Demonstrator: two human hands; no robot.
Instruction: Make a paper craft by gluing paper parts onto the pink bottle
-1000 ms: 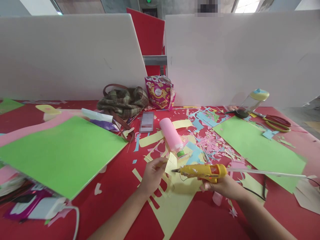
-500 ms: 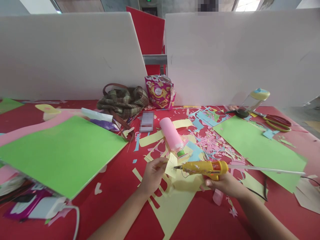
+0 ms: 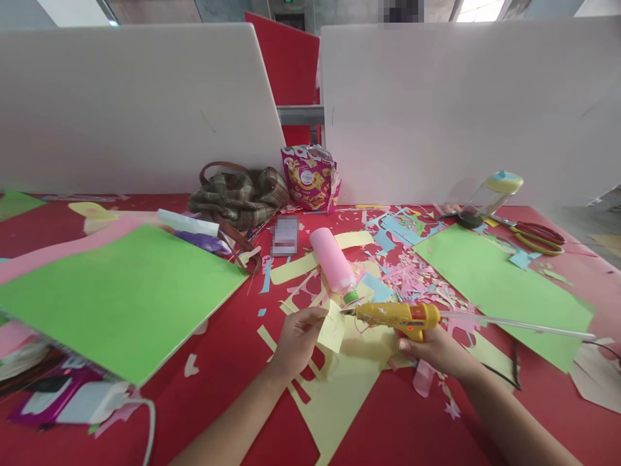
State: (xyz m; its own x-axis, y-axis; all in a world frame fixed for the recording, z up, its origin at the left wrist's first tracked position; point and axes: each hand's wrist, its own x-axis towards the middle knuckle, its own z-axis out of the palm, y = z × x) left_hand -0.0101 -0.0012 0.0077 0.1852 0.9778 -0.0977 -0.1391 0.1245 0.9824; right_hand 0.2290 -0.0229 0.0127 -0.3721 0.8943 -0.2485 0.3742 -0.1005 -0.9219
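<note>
Between the fingers of my left hand is a small piece of pale yellow paper, pinched at its left edge. My right hand is wrapped round the handle of a yellow hot glue gun, with a long clear glue stick reaching out of its back. The gun's dark nozzle is at the upper right edge of the small paper; whether it touches cannot be made out. Below both hands lies a larger cut sheet of yellow paper. A pink-wrapped bottle with a green cap lies just beyond.
Green sheets lie left and right. Paper scraps cover the middle right. Scissors and a clear bottle are at the far right. A plaid bag and a snack bag stand against white panels.
The glue gun has risen slightly, its nozzle moving from the middle of the small paper toward its upper right edge. The paper has tilted and dropped a little in my left hand.
</note>
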